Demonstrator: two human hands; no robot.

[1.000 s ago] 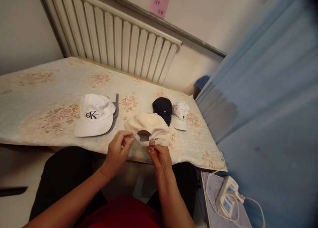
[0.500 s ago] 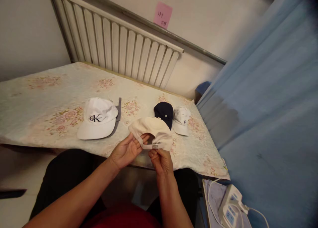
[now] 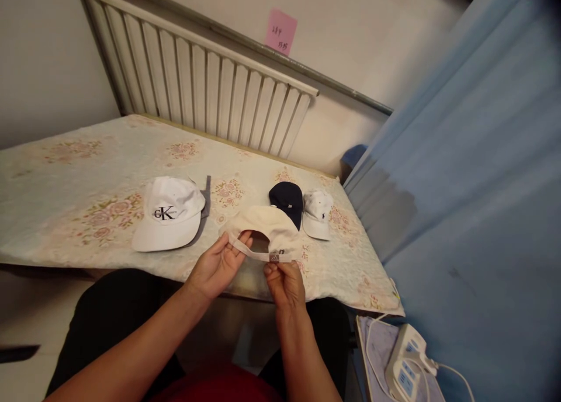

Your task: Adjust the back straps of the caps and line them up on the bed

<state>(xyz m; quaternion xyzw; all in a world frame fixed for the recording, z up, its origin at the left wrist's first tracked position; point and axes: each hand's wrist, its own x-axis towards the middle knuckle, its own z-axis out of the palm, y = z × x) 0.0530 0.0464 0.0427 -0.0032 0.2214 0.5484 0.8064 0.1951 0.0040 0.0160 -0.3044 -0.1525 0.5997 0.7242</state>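
Observation:
Between my hands is a cream baseball cap [image 3: 267,218], its back opening and strap turned toward me. My left hand [image 3: 219,266] grips the left end of the strap, thumb in front and fingers partly behind it. With fingertips closed under the dark buckle [image 3: 274,257], my right hand [image 3: 284,282] holds the strap's right part. A white cap with CK lettering [image 3: 170,212] lies to the left, partly over a grey cap [image 3: 205,206]. Beyond the cream cap are a navy cap [image 3: 287,200] and a white cap with a small dark logo [image 3: 318,212].
The caps lie on a flowered bedspread [image 3: 87,174]. A radiator [image 3: 197,86] stands along the far wall, and a blue curtain [image 3: 460,186] hangs at the right. At lower right, a power strip [image 3: 407,361] with white cables sits on a small table [image 3: 374,355].
My left hand has moved slightly left, apart from my right hand. The strap is drawn straighter and the cap's back opening looks wider. The view has shifted a little.

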